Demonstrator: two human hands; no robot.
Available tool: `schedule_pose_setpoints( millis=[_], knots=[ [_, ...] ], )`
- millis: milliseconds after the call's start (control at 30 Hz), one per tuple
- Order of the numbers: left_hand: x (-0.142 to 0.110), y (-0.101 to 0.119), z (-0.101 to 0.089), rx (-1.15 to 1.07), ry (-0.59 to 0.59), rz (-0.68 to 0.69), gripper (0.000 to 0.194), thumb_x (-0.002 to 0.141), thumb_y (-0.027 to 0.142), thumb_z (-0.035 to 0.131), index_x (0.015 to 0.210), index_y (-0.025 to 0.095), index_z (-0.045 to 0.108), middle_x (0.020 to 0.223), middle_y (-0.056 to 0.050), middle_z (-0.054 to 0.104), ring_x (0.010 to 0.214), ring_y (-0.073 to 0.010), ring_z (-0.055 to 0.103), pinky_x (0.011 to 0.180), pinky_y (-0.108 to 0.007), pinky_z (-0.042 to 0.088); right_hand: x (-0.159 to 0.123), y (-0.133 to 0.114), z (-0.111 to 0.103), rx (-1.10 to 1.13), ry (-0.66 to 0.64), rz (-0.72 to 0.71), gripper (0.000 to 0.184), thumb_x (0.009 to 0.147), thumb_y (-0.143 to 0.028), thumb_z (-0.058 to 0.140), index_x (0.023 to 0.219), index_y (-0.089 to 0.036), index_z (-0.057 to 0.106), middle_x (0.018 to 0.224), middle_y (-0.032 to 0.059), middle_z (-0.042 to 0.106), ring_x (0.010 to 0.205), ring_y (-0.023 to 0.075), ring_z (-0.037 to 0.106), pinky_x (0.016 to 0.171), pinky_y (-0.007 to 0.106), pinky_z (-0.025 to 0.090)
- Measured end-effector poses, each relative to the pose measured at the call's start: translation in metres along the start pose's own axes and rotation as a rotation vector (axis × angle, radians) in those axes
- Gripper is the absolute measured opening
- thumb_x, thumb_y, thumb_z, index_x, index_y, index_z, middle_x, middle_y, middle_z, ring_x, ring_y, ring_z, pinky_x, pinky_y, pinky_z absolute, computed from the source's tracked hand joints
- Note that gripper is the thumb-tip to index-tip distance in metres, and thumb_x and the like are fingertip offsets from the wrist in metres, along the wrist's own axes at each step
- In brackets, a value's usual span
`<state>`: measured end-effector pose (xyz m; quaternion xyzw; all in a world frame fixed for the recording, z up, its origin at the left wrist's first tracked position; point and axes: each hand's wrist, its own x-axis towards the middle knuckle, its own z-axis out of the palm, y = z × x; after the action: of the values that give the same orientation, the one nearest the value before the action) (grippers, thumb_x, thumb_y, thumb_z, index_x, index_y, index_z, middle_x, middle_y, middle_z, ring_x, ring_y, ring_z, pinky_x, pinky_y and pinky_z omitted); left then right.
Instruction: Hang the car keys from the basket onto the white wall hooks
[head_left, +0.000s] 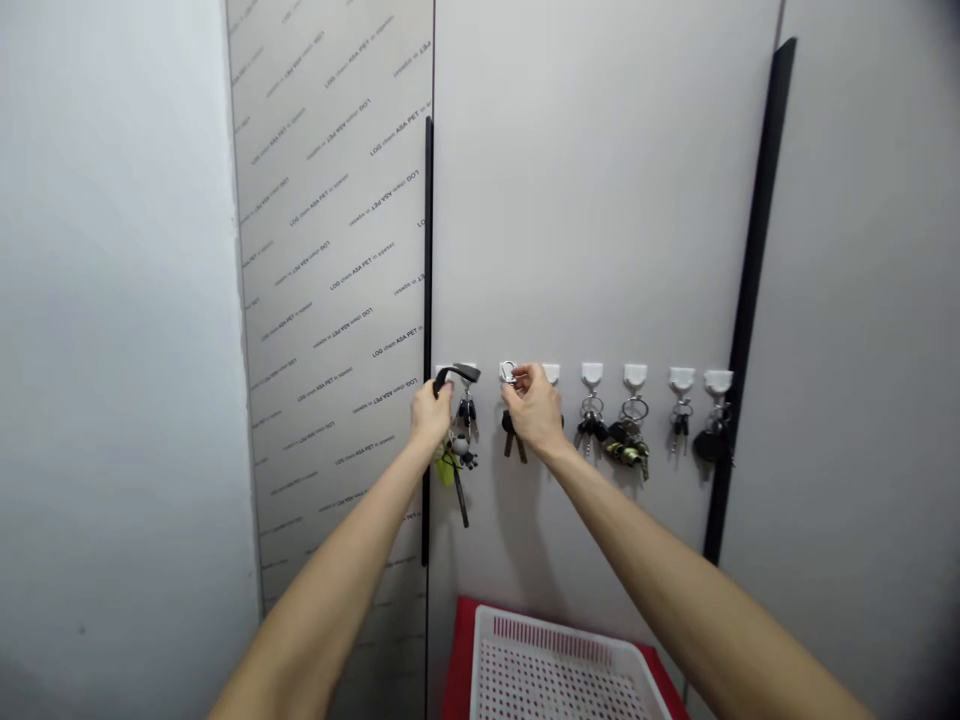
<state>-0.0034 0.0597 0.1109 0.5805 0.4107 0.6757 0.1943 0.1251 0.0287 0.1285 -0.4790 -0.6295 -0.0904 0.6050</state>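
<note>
A row of white wall hooks [592,374] runs across a grey cabinet door, each carrying key bunches. My left hand [430,414] is closed on a black strap [456,374] looped over the leftmost hook, with a key bunch and a yellow-green tag [447,466] dangling below it. My right hand [534,408] pinches a silver key ring [508,373] at the second hook, and dark keys [513,436] hang under it. Further right hang other key bunches [628,443] on their own hooks.
A white perforated basket [562,672] sits on a red surface [459,660] below the hooks. A black vertical handle strip [428,330] lies left of the hooks and another [750,300] to the right. A film-covered panel [330,270] and a white wall [112,350] stand at left.
</note>
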Motion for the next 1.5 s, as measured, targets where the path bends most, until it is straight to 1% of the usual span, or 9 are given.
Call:
schedule_pose_setpoints(
  millis=[100,267,567,700,867,1100,1200,1333,1500],
  knots=[
    [-0.003,-0.014,0.007,0.193,-0.061,0.001,0.018,0.054,0.031,0.054,0.061,0.015,0.051,0.051,0.003,0.047,0.048,-0.0086,0.043,0.046,-0.019,0.031,-0.009,0.001,-0.003,0.027,-0.156,-0.029,0.034,0.061,-0.02,0.041,0.095,-0.014,0.043,0.053,-0.0029,0.048,0.05,0.0107,0.044,0.053,0.023,0.034],
    [-0.008,-0.023,0.014,0.325,-0.1,-0.062,0.011,0.053,0.026,0.052,0.054,0.014,0.052,0.05,0.002,0.047,0.048,-0.0098,0.043,0.044,-0.019,0.029,-0.029,0.011,-0.001,0.087,-0.322,0.022,0.035,0.061,-0.02,0.042,0.095,-0.013,0.046,0.052,-0.0033,0.046,0.049,0.0094,0.043,0.052,0.021,0.034],
    [0.008,0.012,0.004,0.165,-0.035,-0.073,0.014,0.053,0.026,0.048,0.046,0.015,0.044,0.038,0.005,0.034,0.035,-0.0051,0.03,0.036,-0.018,0.021,-0.037,0.031,-0.02,0.283,-0.406,0.131,0.033,0.062,-0.022,0.043,0.093,-0.014,0.045,0.05,-0.0066,0.04,0.043,0.0065,0.04,0.048,0.02,0.034],
    [0.001,0.028,-0.001,0.051,-0.145,-0.117,0.013,0.051,0.023,0.049,0.044,0.015,0.04,0.034,0.007,0.032,0.031,-0.0039,0.027,0.034,-0.018,0.019,-0.056,0.041,-0.04,0.278,-0.554,0.168,0.032,0.062,-0.021,0.043,0.093,-0.014,0.045,0.049,-0.0066,0.04,0.041,0.0055,0.039,0.044,0.018,0.032],
    [-0.049,0.017,0.013,-0.098,-0.295,-0.176,0.011,0.052,0.021,0.047,0.046,0.015,0.039,0.032,0.008,0.032,0.029,-0.0032,0.027,0.033,-0.017,0.019,-0.107,0.073,-0.059,0.146,-0.823,0.307,0.028,0.062,-0.017,0.041,0.089,-0.012,0.048,0.049,-0.0052,0.041,0.04,0.0053,0.038,0.04,0.017,0.03],
    [-0.14,-0.031,0.047,0.031,-0.502,-0.263,0.01,0.056,0.019,0.042,0.054,0.013,0.049,0.036,0.007,0.035,0.035,-0.0042,0.03,0.035,-0.015,0.023,-0.184,0.118,-0.076,-0.044,-0.916,0.412,0.029,0.06,-0.012,0.039,0.086,-0.011,0.051,0.051,-0.0033,0.045,0.042,0.0058,0.039,0.042,0.017,0.029],
    [-0.173,-0.05,0.055,0.176,-0.682,-0.159,0.014,0.058,0.019,0.042,0.063,0.013,0.054,0.048,0.004,0.047,0.045,-0.0063,0.04,0.042,-0.016,0.028,-0.203,0.128,-0.081,-0.109,-0.909,0.415,0.027,0.058,-0.01,0.039,0.08,-0.012,0.054,0.051,-0.0026,0.047,0.044,0.0065,0.04,0.043,0.017,0.028],
    [-0.206,-0.065,0.055,0.531,-0.918,0.01,0.021,0.062,0.023,0.04,0.073,0.017,0.056,0.064,-0.001,0.058,0.059,-0.0116,0.05,0.05,-0.019,0.033,-0.218,0.139,-0.08,-0.117,-0.882,0.424,0.025,0.057,-0.008,0.038,0.073,-0.014,0.056,0.052,-0.0017,0.051,0.046,0.0074,0.044,0.044,0.016,0.029],
    [-0.217,-0.071,0.053,0.83,-1.031,0.185,0.024,0.063,0.027,0.039,0.079,0.021,0.055,0.079,-0.004,0.059,0.076,-0.0174,0.052,0.067,-0.028,0.034,-0.22,0.146,-0.078,-0.108,-0.963,0.453,0.026,0.056,-0.008,0.034,0.069,-0.013,0.056,0.048,-0.0014,0.051,0.042,0.0074,0.045,0.039,0.016,0.029]
  ],
)
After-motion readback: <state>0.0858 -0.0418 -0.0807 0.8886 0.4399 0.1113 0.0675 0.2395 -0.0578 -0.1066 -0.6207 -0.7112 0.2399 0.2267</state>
